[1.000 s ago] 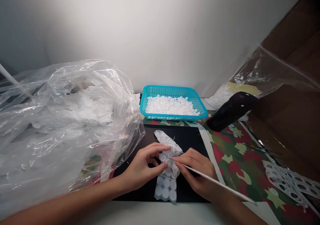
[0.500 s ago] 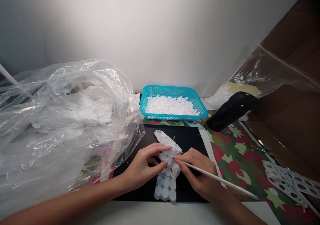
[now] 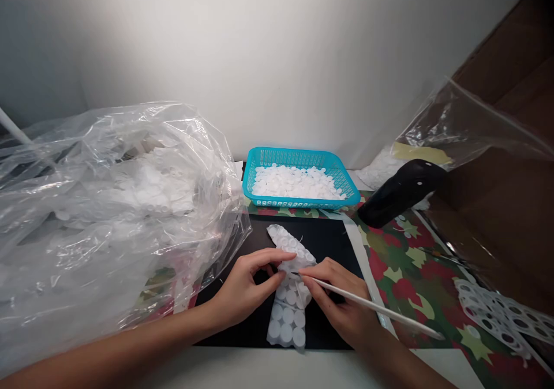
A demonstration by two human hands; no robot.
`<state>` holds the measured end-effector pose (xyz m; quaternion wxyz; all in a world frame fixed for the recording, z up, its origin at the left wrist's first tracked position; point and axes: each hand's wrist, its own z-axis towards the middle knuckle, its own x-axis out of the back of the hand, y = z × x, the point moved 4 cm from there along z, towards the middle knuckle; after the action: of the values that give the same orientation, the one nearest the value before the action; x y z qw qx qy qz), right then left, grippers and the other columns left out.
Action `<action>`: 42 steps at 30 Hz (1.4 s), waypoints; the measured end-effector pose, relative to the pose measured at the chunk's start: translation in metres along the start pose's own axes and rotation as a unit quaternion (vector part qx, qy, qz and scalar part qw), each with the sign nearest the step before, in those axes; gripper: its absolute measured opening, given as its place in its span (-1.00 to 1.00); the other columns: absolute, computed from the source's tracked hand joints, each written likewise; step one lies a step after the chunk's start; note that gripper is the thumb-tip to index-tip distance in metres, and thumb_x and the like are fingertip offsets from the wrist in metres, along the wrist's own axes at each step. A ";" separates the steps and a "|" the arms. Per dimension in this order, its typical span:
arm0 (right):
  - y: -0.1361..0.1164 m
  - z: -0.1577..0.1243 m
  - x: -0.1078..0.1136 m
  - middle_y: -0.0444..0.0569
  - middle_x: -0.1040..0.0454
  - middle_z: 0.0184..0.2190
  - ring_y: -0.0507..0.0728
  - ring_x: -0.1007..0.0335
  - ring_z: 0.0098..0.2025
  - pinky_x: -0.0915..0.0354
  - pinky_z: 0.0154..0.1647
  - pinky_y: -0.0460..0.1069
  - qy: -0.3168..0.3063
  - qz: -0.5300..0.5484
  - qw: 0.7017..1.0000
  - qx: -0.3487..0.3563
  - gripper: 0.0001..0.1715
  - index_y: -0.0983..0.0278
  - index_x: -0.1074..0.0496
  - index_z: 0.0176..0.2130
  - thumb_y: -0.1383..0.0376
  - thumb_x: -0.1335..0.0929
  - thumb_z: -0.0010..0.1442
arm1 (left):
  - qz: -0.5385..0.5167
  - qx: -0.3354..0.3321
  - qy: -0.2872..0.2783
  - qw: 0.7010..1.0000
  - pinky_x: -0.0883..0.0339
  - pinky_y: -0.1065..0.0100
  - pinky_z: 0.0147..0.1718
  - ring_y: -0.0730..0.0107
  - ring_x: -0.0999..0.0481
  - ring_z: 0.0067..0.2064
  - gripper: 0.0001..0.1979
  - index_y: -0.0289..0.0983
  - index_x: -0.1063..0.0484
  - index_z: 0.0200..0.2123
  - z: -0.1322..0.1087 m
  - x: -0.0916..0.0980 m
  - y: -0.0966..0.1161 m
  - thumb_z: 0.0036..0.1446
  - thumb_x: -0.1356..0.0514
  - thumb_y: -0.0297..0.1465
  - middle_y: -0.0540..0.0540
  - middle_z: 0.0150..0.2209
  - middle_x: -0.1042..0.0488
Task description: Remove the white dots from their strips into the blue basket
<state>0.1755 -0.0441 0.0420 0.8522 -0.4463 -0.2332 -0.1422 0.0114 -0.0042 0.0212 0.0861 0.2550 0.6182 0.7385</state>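
Left hand: fingers curled, gripping disc sheet
Right hand: fingers closed on white stick, tip at sheet
Sheet: on black mat, middle bunched between hands
Far: blue basket of loose discs
Left: plastic bag

Turquoise basket beside a black bottle, perhaps
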 end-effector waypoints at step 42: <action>0.005 0.001 -0.009 -0.04 -0.53 -0.38 0.08 -0.32 -0.37 -0.34 -0.40 -0.03 -0.043 -0.073 0.992 0.089 -0.74 0.23 -0.48 -0.13 0.42 -0.34 0.16 | -0.055 0.038 -0.011 0.998 -0.29 0.45 -0.39 0.45 -0.37 -0.33 -0.62 -0.25 -0.41 0.00 0.001 -0.001 -0.001 0.07 -0.17 -0.51 -0.09 -0.27 -0.42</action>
<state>0.1698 -0.0401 0.0344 0.8651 -0.3559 -0.3135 -0.1631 0.0125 -0.0038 0.0199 0.1238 0.2313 0.6581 0.7058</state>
